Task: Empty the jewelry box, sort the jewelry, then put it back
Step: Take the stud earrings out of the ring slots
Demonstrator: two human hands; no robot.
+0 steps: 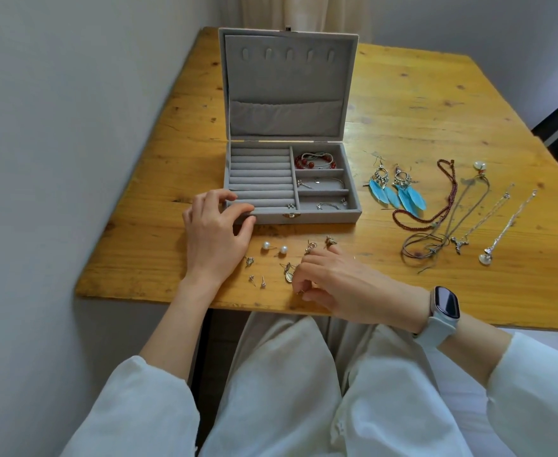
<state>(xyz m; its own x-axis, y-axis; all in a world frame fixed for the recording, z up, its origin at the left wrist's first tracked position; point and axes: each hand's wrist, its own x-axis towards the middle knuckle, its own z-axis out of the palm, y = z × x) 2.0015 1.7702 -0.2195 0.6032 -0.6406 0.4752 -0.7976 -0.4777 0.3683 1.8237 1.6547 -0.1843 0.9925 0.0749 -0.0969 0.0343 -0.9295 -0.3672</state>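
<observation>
Left hand (216,230) resting at front-left corner of box (291,184), fingers curled over the rim, thumb pressed to the front wall. Right hand (346,282) low on bench (435,103) in front of box, fingers bent in a pinch over a small gold piece; what exactly is held too small to tell. Grey watch (444,310) on right wrist, white sleeves on both forearms.

Bench of knotty yellow pine, worn at the near edge, pushed into a corner of pale walls. Pale trousers below the near edge.

Box grey, velvety, lid upright behind it with a pocket and five hook tabs. Left half of box padded ring rolls with one small stud in the nearest slot; right half three compartments: red bead bracelet (315,160) in the far one, thin silver pieces in the middle and near ones. Small gold clasp on front wall.

Pearl studs (274,248) just in front of box, with small gold and silver earrings scattered around them. Blue feather earrings (396,189) right of box. Further right, necklaces (462,212) laid in rows: dark red beads, grey cord, fine silver chains with pendants.
</observation>
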